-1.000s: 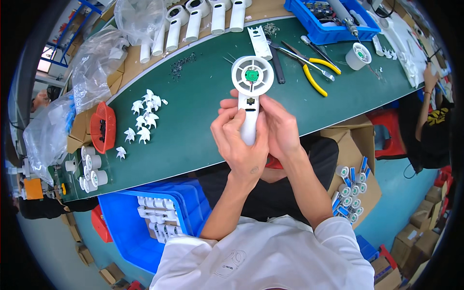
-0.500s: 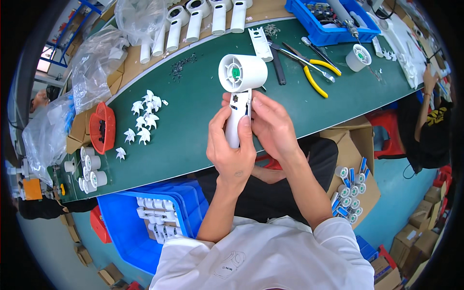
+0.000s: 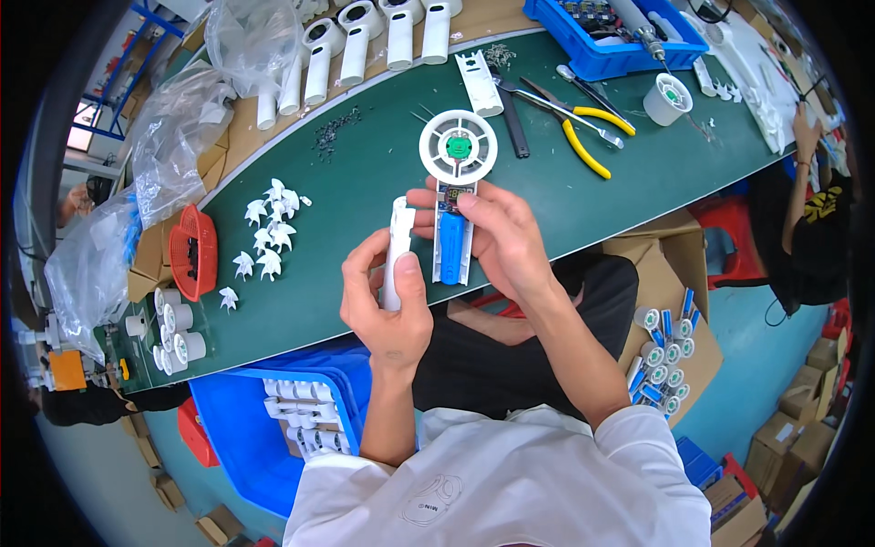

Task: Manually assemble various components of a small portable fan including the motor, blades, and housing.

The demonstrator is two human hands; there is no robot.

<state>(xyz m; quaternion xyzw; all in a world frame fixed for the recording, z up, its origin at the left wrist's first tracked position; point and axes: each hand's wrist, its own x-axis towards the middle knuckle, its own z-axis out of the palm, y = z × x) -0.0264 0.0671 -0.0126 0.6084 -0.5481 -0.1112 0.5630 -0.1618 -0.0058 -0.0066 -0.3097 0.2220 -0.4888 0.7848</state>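
Observation:
My left hand (image 3: 390, 296) is closed around a white handle cover (image 3: 398, 251), upright and apart from the handheld fan beside it. In my right hand (image 3: 503, 232) is the white handheld fan (image 3: 458, 148), its round head up and a green disc at its centre. The fan's handle lies open toward me, showing a small circuit board (image 3: 453, 196) and a blue battery (image 3: 451, 248). My right thumb rests on the edge of the board. Fingertips behind the handle are partly hidden.
On the green table (image 3: 346, 210) lie white fan blades (image 3: 273, 219), yellow-handled pliers (image 3: 583, 146), a white handle shell (image 3: 478, 84) and dark screws (image 3: 333, 132). A red basket (image 3: 193, 283) stands left, a blue tool bin (image 3: 611, 64) far right. A blue crate (image 3: 239, 438) sits below.
The handle cover has come off the fan and moved left in my left hand. The fan has turned in my right hand, baring the board and battery.

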